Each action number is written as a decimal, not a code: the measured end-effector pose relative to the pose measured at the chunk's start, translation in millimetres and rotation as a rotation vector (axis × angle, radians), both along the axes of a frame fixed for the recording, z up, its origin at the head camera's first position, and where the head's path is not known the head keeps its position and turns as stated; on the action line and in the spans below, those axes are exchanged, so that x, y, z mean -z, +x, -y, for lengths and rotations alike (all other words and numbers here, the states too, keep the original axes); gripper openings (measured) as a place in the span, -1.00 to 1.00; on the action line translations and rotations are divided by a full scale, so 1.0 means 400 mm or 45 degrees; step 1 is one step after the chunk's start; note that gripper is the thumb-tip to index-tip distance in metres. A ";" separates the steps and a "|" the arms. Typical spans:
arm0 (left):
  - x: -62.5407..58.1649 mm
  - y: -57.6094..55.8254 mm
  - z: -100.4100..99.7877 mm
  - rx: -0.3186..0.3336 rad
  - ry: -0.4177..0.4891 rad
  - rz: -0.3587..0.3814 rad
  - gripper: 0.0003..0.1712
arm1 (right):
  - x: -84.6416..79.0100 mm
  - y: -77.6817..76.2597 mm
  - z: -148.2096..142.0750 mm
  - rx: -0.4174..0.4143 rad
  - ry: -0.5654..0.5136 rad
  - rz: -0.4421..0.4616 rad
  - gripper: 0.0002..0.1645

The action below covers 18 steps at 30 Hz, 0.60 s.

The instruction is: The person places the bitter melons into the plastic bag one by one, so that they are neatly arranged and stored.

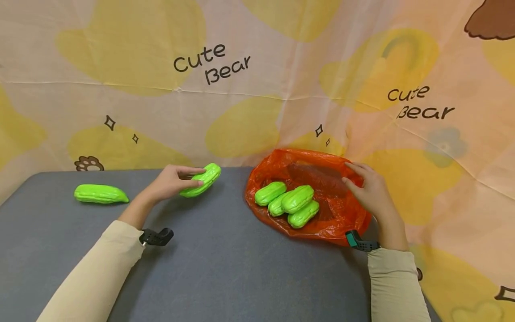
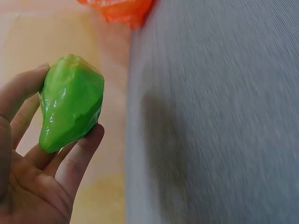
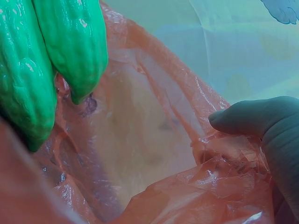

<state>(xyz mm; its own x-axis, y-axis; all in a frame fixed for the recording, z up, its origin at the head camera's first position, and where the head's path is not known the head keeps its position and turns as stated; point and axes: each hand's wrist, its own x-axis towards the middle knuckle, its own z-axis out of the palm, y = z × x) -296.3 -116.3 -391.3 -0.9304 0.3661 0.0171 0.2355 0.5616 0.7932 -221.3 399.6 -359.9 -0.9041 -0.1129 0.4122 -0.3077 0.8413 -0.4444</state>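
My left hand holds a bright green toy bitter melon between thumb and fingers, lifted above the table. The left wrist view shows its pointed end and its shadow on the cloth below. At the right, my right hand grips the edge of an open red plastic bag; thin film bunches by the thumb in the right wrist view. Several more bitter melons lie piled inside the bag, towards its left side. Another bitter melon lies alone at the table's far left.
A grey cloth-covered table lies under everything. Behind it and along the right hangs a patterned curtain with printed lettering. Black bands circle both wrists.
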 end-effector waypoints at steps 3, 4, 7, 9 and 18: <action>-0.003 -0.003 -0.028 0.019 0.034 -0.008 -0.42 | 0.002 -0.001 -0.001 -0.001 -0.010 0.004 -0.42; -0.004 -0.004 -0.038 0.023 0.040 -0.010 -0.42 | 0.002 -0.002 -0.002 0.000 -0.012 0.005 -0.42; -0.008 -0.007 -0.071 0.037 0.079 -0.008 -0.44 | 0.003 -0.002 -0.004 0.001 -0.015 0.002 -0.42; -0.013 -0.007 -0.093 0.053 0.101 -0.009 -0.45 | 0.003 -0.003 -0.005 0.002 -0.013 -0.001 -0.42; -0.031 -0.009 -0.184 0.147 0.140 -0.030 -0.47 | 0.002 -0.004 -0.005 0.003 -0.016 -0.008 -0.42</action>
